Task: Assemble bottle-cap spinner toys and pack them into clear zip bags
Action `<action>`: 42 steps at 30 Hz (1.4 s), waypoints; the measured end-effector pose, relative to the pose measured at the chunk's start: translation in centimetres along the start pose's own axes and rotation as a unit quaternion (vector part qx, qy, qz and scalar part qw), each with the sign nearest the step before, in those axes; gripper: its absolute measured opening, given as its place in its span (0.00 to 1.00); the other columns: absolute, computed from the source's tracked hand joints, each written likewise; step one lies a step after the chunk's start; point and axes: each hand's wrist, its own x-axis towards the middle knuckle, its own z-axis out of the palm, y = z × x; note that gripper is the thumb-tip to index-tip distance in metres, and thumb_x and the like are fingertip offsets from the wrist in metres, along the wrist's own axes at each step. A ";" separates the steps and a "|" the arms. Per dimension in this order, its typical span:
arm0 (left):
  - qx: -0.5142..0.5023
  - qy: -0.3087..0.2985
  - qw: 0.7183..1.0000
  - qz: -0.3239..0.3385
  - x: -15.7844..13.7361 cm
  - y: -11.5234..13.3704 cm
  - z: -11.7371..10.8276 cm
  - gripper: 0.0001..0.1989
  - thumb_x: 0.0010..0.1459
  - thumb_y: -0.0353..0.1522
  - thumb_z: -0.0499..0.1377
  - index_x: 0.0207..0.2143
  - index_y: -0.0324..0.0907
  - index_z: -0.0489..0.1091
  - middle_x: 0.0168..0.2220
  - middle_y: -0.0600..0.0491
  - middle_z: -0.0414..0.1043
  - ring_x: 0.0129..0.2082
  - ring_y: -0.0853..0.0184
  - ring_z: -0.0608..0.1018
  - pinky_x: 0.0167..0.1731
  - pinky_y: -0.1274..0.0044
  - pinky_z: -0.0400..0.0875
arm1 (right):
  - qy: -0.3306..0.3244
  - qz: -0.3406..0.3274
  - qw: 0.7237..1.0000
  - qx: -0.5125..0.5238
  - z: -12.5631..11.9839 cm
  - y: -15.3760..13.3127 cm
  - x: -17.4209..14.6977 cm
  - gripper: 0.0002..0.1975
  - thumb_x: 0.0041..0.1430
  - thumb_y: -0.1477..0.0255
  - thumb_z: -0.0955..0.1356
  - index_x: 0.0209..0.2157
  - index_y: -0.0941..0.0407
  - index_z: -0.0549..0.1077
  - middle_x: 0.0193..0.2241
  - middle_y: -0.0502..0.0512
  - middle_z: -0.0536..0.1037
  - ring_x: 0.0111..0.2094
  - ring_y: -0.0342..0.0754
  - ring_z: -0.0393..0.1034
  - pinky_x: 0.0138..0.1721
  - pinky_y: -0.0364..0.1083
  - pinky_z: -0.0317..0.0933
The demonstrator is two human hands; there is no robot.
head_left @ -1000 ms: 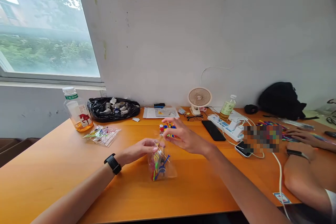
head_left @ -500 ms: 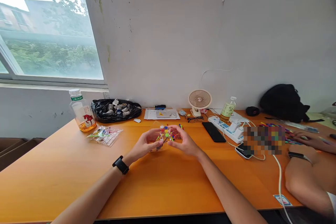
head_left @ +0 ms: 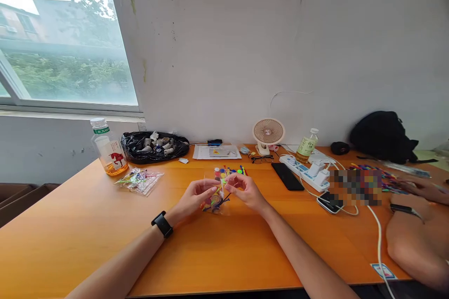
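A squarish black watch point(head_left: 162, 224) circles the left wrist point(head_left: 173, 217).

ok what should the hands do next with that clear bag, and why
I'd probably slide the right hand along the top of the clear bag while the left hand steadies it. Both hands are at its upper part, coloured pieces show inside, and whether it is open or closed is too small to tell, so feeling along the top seems sensible.

Clear plastic bag point(head_left: 225, 210), small multicoloured pieces point(head_left: 214, 202) inside, upper part between the fingers point(head_left: 210, 190).
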 end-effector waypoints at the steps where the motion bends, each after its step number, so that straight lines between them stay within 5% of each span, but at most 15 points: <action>1: 0.001 0.014 1.000 0.008 -0.1 0.1 0.1 0.25 0.63 0.48 0.65 0.53 0.38 0.78 0.48 0.42 0.82 0.44 0.59 0.83 0.39 0.73 0.77 | 0.006 -0.001 1.000 0.003 0.0 0.0 0.0 0.19 0.59 0.54 0.76 0.40 0.55 0.80 0.34 0.53 0.80 0.36 0.47 0.74 0.38 0.45 0.67; 6: -0.011 0.059 0.995 0.076 -0.2 1.0 0.4 0.21 0.64 0.47 0.65 0.49 0.40 0.80 0.50 0.44 0.82 0.52 0.56 0.82 0.57 0.65 0.75 | 0.082 -0.020 0.996 0.021 0.2 -0.5 -0.1 0.17 0.59 0.54 0.76 0.31 0.55 0.78 0.29 0.52 0.78 0.32 0.47 0.72 0.35 0.45 0.67; 12: -0.003 0.091 0.993 0.071 0.4 0.3 0.0 0.22 0.63 0.49 0.65 0.43 0.39 0.81 0.43 0.44 0.85 0.45 0.55 0.85 0.50 0.65 0.79 | 0.015 0.011 0.999 0.043 0.2 -0.5 0.0 0.18 0.58 0.53 0.76 0.37 0.54 0.82 0.35 0.55 0.83 0.38 0.51 0.76 0.43 0.49 0.70; 16: 0.000 0.106 0.992 0.062 0.5 0.0 0.1 0.23 0.62 0.50 0.65 0.42 0.38 0.81 0.41 0.44 0.85 0.42 0.56 0.85 0.48 0.66 0.80 | 0.044 0.013 0.997 0.059 0.1 -0.4 0.0 0.19 0.55 0.53 0.77 0.28 0.56 0.80 0.27 0.53 0.81 0.31 0.49 0.75 0.37 0.48 0.70; 23: 0.011 0.102 0.991 0.090 0.0 1.1 0.6 0.19 0.64 0.46 0.65 0.44 0.40 0.81 0.46 0.45 0.84 0.49 0.55 0.83 0.55 0.65 0.76 | 0.045 0.009 0.996 0.075 -0.8 -2.1 -0.2 0.15 0.58 0.56 0.76 0.36 0.54 0.84 0.36 0.56 0.85 0.38 0.51 0.78 0.42 0.49 0.71; 30: 0.049 0.031 0.996 0.063 0.0 0.8 0.0 0.23 0.60 0.43 0.69 0.55 0.44 0.76 0.57 0.44 0.78 0.57 0.53 0.78 0.57 0.63 0.74 | 0.050 -0.002 0.996 0.070 -1.1 -2.3 -0.1 0.15 0.59 0.56 0.76 0.37 0.54 0.83 0.36 0.56 0.85 0.36 0.50 0.78 0.39 0.48 0.72; 34: 0.056 -0.034 0.996 0.053 0.1 0.0 0.0 0.29 0.56 0.40 0.73 0.59 0.45 0.73 0.59 0.44 0.76 0.59 0.53 0.77 0.60 0.62 0.71 | -0.014 -0.016 0.996 0.092 -0.8 -2.6 -0.2 0.11 0.61 0.59 0.76 0.36 0.52 0.84 0.41 0.56 0.85 0.45 0.54 0.80 0.48 0.52 0.72; 42: 0.047 -0.091 0.993 0.056 0.1 -0.6 0.6 0.31 0.54 0.41 0.74 0.58 0.41 0.75 0.58 0.41 0.76 0.56 0.51 0.78 0.57 0.63 0.72 | -0.002 -0.013 0.994 0.105 -0.4 -2.7 -0.4 0.11 0.62 0.60 0.75 0.35 0.53 0.84 0.46 0.58 0.84 0.52 0.56 0.78 0.57 0.56 0.69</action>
